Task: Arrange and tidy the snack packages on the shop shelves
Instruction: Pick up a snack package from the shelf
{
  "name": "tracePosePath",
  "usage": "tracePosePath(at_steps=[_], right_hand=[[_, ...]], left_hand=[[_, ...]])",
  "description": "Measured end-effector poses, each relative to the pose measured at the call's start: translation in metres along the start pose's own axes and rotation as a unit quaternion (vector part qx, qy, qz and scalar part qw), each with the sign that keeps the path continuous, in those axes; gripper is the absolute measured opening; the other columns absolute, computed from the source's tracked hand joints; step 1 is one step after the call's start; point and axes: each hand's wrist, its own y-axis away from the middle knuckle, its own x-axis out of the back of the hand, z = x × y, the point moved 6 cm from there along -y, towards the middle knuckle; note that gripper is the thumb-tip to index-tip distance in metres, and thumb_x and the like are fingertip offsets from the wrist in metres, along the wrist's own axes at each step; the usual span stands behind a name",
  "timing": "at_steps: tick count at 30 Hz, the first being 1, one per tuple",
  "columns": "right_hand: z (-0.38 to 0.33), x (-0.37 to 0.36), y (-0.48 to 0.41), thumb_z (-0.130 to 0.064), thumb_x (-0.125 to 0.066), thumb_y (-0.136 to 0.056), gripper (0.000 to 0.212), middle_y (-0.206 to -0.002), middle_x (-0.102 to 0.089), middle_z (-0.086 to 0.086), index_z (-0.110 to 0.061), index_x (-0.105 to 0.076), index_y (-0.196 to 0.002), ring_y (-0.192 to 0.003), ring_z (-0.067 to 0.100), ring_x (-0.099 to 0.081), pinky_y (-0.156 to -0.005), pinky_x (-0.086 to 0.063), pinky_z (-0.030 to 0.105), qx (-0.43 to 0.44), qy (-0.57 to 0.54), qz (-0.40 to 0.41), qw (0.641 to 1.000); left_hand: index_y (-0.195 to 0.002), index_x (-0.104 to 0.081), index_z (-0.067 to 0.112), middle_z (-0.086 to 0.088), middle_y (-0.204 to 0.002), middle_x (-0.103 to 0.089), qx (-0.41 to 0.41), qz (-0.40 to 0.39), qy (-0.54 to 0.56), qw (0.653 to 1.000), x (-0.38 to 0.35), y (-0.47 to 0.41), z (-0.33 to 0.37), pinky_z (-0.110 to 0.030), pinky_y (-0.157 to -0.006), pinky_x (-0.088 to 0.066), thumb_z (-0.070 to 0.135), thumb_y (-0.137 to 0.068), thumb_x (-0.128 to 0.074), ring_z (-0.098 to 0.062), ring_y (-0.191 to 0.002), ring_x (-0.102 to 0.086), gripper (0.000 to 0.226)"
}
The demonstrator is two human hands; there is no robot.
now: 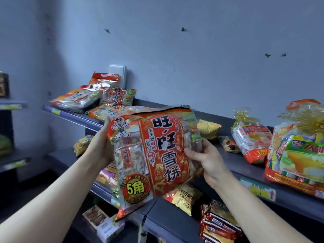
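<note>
We face a long dark grey metal shelf [233, 162]. In front of it, in the air, is a large red crinkly plastic bag of rice crackers [154, 155], upright and slightly tilted. The left hand [100, 146] grasps its left edge; the right hand [208, 163] pinches its right edge, thumb on the front. We judge it belongs with the heap of matching red bags [98, 100] at the shelf's left end, laid label up and squeezed lightly so the crackers stay whole. The fingers behind the bag are hidden, the left hand is blurred, and the small green price tag [257, 190] is unreadable
</note>
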Motion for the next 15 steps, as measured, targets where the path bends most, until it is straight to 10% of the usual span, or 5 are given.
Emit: tracePosePath(at_steps=[7,15], right_hand=[[0.001,-0.066,-0.006,-0.002,-0.075,-0.079,0.027,-0.091,-0.071,-0.002,-0.020,-0.060,-0.094,-0.082,0.014,-0.070,-0.068,-0.054,0.031,0.067,-0.002,0.059,0.996],[0.011,-0.162,-0.038,-0.011,-0.078,-0.078,0.027,-0.091,-0.069,-0.003,-0.019,-0.058,-0.095,-0.081,0.012,-0.068,-0.063,-0.053,0.029,0.069,0.002,0.047,0.997]], left_hand=[[-0.121,-0.059,0.020,-0.004,-0.111,-0.072,-0.009,0.022,-0.165,0.986,0.052,0.039,-0.001,-0.044,-0.091,-0.048,0.086,-0.048,-0.064,-0.022,-0.104,-0.067,0.099],[-0.116,-0.059,0.012,-0.006,-0.102,-0.072,-0.072,0.158,-0.207,0.963,0.130,0.019,0.043,-0.040,-0.081,-0.056,0.016,-0.072,-0.081,-0.022,-0.089,-0.071,0.049]])
